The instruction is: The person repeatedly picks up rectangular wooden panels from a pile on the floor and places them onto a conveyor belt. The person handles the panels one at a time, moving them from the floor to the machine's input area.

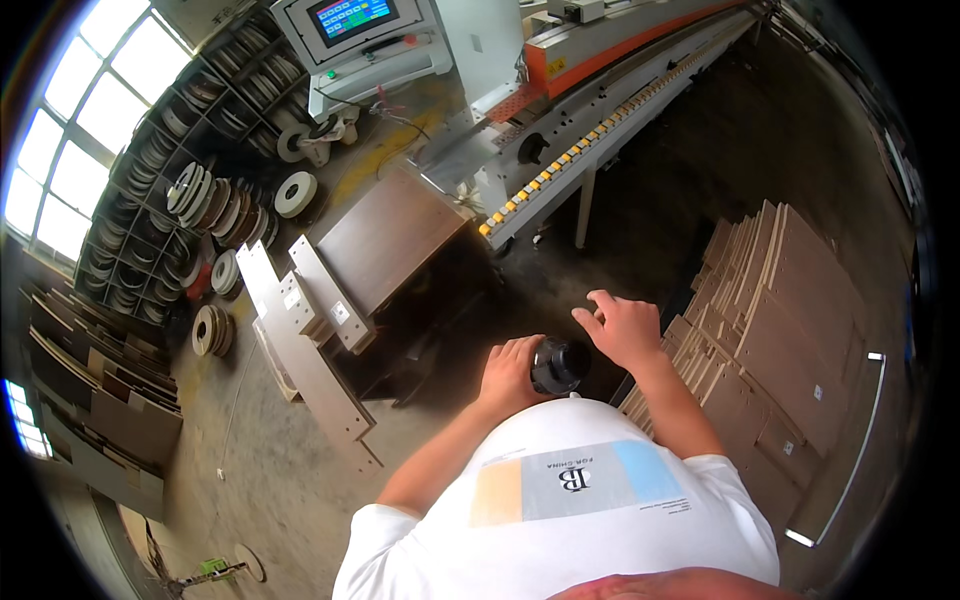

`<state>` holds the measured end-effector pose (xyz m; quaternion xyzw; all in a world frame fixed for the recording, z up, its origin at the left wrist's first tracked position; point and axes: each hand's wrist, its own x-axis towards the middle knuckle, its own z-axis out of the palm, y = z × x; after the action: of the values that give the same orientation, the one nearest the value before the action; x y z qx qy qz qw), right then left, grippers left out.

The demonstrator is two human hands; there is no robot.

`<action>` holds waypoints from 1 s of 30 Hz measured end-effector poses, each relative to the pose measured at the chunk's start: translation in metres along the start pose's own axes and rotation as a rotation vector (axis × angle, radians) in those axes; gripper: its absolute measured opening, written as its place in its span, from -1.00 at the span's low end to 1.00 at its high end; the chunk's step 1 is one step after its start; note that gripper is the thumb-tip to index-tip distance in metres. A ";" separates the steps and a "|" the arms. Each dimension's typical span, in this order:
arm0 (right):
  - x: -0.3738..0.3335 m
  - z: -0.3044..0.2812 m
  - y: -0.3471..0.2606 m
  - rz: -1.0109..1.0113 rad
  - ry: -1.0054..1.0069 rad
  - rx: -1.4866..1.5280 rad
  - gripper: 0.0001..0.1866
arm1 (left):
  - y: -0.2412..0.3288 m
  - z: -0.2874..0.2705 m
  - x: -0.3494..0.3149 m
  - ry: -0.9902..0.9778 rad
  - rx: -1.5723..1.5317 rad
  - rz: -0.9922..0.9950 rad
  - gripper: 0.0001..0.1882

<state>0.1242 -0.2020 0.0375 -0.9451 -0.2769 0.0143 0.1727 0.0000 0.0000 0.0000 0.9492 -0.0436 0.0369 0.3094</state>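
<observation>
My left hand (pixel 512 373) is wrapped round a dark, round-topped bottle (pixel 560 366), held upright close to the front of my white shirt. Part of the bottle's body is hidden by the hand and the shirt. Just to the right of it, my right hand (pixel 624 328) is raised in the air, thumb and forefinger apart, with nothing seen in it. It does not touch the bottle.
Brown panels (pixel 790 330) stand stacked close on my right. Ahead left are a brown board-topped stand (pixel 395 240) and narrow drilled boards (pixel 300 330). An orange and grey machine (pixel 590 50) with a roller rail reaches far right. Edging rolls (pixel 295 194) fill a rack at left.
</observation>
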 end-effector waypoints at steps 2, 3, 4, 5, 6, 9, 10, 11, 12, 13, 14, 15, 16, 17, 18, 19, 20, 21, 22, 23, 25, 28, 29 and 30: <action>0.003 -0.010 0.000 -0.208 0.102 0.190 -0.34 | -0.006 0.001 0.005 0.024 -0.007 -0.046 0.02; -0.005 -0.012 0.002 -0.270 0.024 0.180 -0.33 | 0.001 0.006 0.003 0.023 -0.043 -0.082 0.01; -0.011 -0.013 0.005 -0.331 -0.053 0.173 -0.33 | 0.011 0.009 0.004 0.022 -0.077 -0.118 0.00; -0.017 -0.012 0.007 -0.393 -0.130 0.168 -0.32 | 0.017 0.014 0.005 0.021 -0.109 -0.155 -0.01; -0.018 0.006 0.004 -0.368 -0.091 0.180 -0.31 | 0.007 0.022 0.003 0.065 -0.097 -0.111 -0.05; -0.018 0.044 0.006 -0.245 -0.009 0.290 -0.37 | -0.013 0.046 0.004 0.128 -0.085 -0.102 -0.10; -0.018 0.053 0.004 -0.233 0.000 0.316 -0.38 | -0.020 0.051 0.002 0.155 -0.071 -0.100 -0.10; -0.023 0.062 0.002 -0.208 -0.033 0.324 -0.38 | -0.027 0.059 -0.005 0.160 -0.081 -0.118 -0.09; -0.024 0.071 0.000 -0.185 -0.053 0.329 -0.38 | -0.034 0.065 -0.008 0.151 -0.075 -0.131 -0.09; -0.025 0.078 -0.002 -0.162 -0.074 0.333 -0.38 | -0.040 0.069 -0.012 0.143 -0.068 -0.145 -0.09; -0.027 0.084 -0.002 -0.161 -0.097 0.321 -0.36 | -0.046 0.072 -0.015 0.140 -0.077 -0.152 -0.08; -0.027 0.089 -0.003 -0.115 -0.138 0.344 -0.35 | -0.051 0.075 -0.018 0.136 -0.086 -0.154 -0.07; -0.026 0.093 -0.004 -0.069 -0.178 0.366 -0.34 | -0.058 0.077 -0.020 0.132 -0.094 -0.156 -0.06; -0.024 0.098 -0.005 -0.023 -0.218 0.387 -0.33 | -0.066 0.079 -0.020 0.139 -0.102 -0.222 -0.05; -0.025 0.107 0.001 0.076 -0.320 0.445 -0.29 | -0.076 0.086 -0.018 0.143 -0.116 -0.276 -0.03; -0.024 0.119 0.007 0.133 -0.357 0.496 -0.28 | -0.093 0.094 -0.015 0.159 -0.128 -0.350 -0.02; -0.026 0.132 0.013 0.191 -0.395 0.543 -0.27 | -0.128 0.113 -0.017 0.157 -0.277 -0.506 0.01; -0.029 0.144 0.019 0.261 -0.432 0.593 -0.26 | -0.142 0.108 -0.020 0.263 -0.385 -0.627 -0.03; -0.034 0.151 0.026 0.337 -0.487 0.590 -0.24 | -0.174 0.124 -0.026 0.355 -0.424 -0.710 -0.04; -0.043 0.159 0.035 0.389 -0.518 0.563 -0.25 | -0.211 0.144 -0.032 0.447 -0.458 -0.790 -0.06; -0.065 0.175 0.053 0.503 -0.564 0.510 -0.25 | -0.260 0.143 -0.026 0.588 -0.484 -1.010 -0.08; -0.114 0.194 0.074 0.669 -0.665 0.458 -0.25 | -0.365 0.153 -0.039 0.785 -0.379 -1.260 0.04; -0.136 0.201 0.081 0.740 -0.698 0.451 -0.25 | -0.405 0.164 -0.050 0.840 -0.219 -1.340 0.01; -0.160 0.212 0.085 0.831 -0.693 0.525 -0.25 | -0.444 0.163 -0.050 0.871 -0.156 -1.388 -0.02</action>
<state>0.0072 -0.2862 -0.2009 -0.8403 0.0882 0.4557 0.2800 0.0041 0.2640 -0.3957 0.6366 0.6748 0.1989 0.3159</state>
